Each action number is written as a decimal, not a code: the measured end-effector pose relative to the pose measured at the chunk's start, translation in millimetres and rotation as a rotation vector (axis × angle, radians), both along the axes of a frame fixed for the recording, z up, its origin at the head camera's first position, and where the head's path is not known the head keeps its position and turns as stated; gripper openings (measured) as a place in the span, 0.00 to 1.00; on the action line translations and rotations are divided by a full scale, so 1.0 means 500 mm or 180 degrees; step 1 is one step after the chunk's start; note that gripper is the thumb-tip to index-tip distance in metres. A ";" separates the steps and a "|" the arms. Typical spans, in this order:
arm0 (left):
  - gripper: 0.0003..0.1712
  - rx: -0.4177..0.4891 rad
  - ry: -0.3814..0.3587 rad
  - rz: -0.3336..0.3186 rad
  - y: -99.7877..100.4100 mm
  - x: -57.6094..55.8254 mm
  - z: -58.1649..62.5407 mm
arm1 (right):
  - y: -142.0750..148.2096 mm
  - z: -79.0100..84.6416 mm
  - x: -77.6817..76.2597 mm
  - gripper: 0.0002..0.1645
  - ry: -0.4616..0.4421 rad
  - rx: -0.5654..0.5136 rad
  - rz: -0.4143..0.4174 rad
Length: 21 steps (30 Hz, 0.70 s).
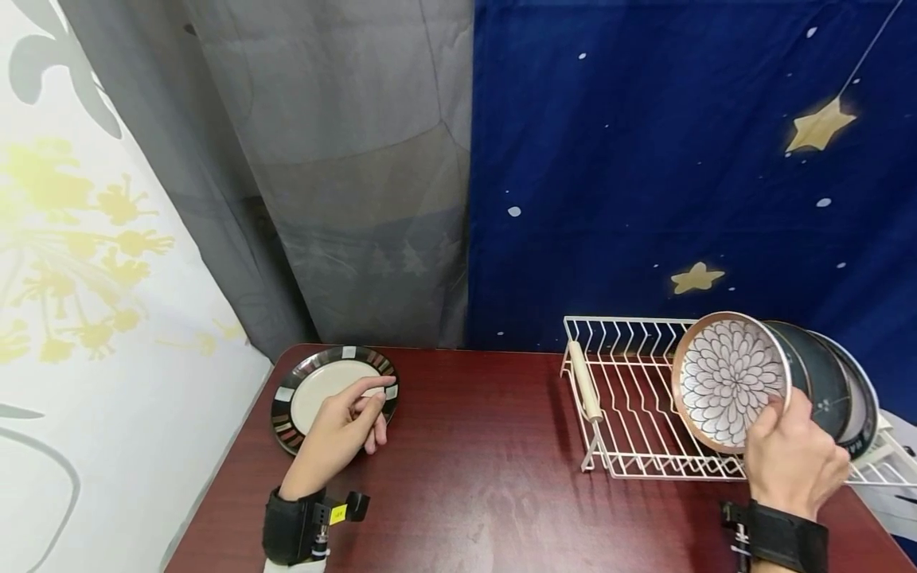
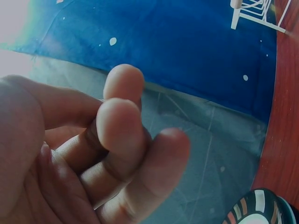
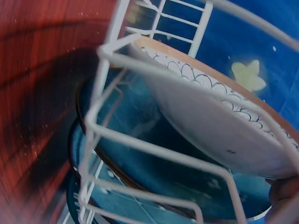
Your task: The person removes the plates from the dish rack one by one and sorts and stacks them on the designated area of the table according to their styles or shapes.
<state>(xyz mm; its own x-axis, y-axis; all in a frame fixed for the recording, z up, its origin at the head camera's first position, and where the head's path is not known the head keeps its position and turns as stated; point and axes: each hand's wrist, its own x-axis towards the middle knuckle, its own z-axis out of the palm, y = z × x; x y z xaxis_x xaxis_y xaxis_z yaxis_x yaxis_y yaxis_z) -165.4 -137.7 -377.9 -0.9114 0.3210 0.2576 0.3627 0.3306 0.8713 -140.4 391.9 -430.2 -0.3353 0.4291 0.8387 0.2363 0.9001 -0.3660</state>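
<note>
My right hand grips the right rim of a shallow bowl with a black-line petal pattern and a copper-coloured edge. The bowl leans in the white wire dish rack, ahead of dark teal plates standing there. Its pale underside shows behind the rack wires in the right wrist view. On the left, my left hand is just over a plate with a cream centre and dark striped rim. The left fingers are loosely curled with nothing between them; whether they touch the plate, I cannot tell.
The reddish-brown table extends between the plate and the rack. Grey cloth and blue star-patterned cloth hang behind its back edge. A white patterned surface borders the left side. The rack's wooden handle faces left.
</note>
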 end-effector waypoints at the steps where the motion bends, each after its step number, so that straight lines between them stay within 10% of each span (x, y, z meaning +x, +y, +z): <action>1: 0.16 -0.0003 -0.0025 0.0002 0.002 0.000 0.000 | 0.002 0.003 0.004 0.18 0.0058 -0.0057 -0.0020; 21: 0.16 -0.0059 -0.0144 -0.0039 0.013 0.000 -0.013 | -0.029 0.031 0.005 0.19 0.0030 -0.1724 0.0159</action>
<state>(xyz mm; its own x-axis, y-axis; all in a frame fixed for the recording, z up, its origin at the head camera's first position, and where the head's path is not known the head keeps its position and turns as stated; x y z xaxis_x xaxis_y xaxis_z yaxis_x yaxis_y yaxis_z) -165.7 -131.0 -384.3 -0.9179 0.3365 0.2100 0.3271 0.3427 0.8806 -138.0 377.4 -414.9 -0.3600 0.7844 0.5052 0.1925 0.5923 -0.7824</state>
